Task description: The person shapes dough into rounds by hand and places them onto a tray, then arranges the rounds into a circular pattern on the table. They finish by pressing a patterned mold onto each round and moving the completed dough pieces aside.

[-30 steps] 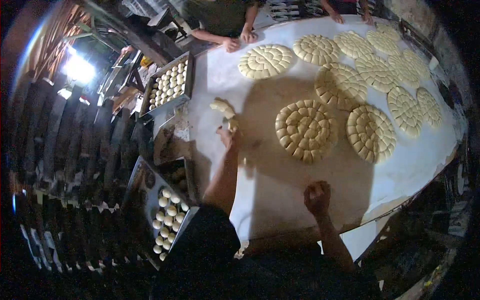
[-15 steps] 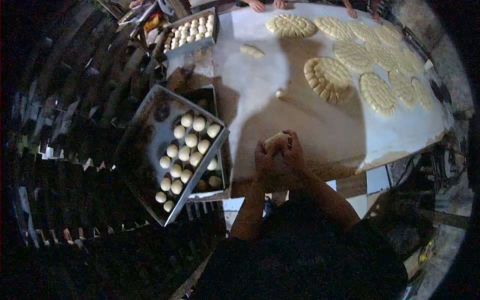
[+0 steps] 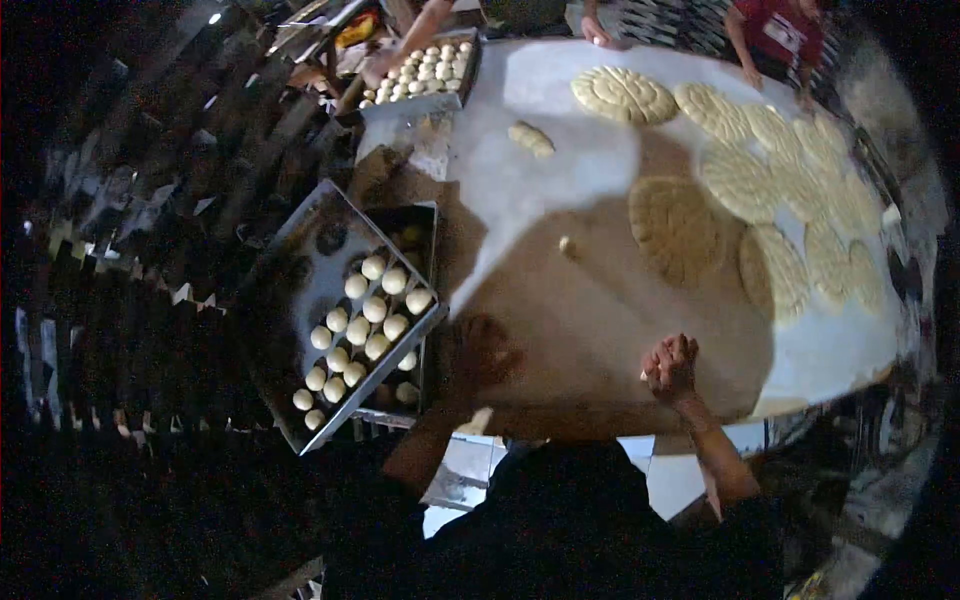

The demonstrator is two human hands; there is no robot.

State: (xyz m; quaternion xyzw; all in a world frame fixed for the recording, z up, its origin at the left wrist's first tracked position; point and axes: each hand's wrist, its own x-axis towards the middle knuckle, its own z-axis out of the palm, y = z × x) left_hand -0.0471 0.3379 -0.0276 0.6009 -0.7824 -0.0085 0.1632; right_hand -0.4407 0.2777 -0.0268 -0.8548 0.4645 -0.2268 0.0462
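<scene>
My right hand (image 3: pixel 672 364) is closed like a fist over the near side of the table, with a pale bit of dough showing at its edge. Well apart from it, my left hand (image 3: pixel 486 350) is in shadow beside the tray, its fingers loosely spread and somewhat blurred; I see nothing in it. A small dough ball (image 3: pixel 567 245) lies on the tabletop ahead of both hands. Farther away rests a short dough roll (image 3: pixel 531 139). The metal tray (image 3: pixel 318 232) at the left holds several round dough balls (image 3: pixel 374 308).
Patterned flat dough rounds (image 3: pixel 740 180) cover the right part of the floured table (image 3: pixel 600 330). Under the tilted tray sits another tray (image 3: pixel 425 222). At the back left, a person's arm (image 3: pixel 415 35) reaches over a tray of dough balls (image 3: pixel 425 70). Another person (image 3: pixel 780 38) stands behind the table.
My hands, together around a dough piece before, have moved apart, left hand toward the tray, right hand rightward. At the back left, a person's arm has come over the far tray.
</scene>
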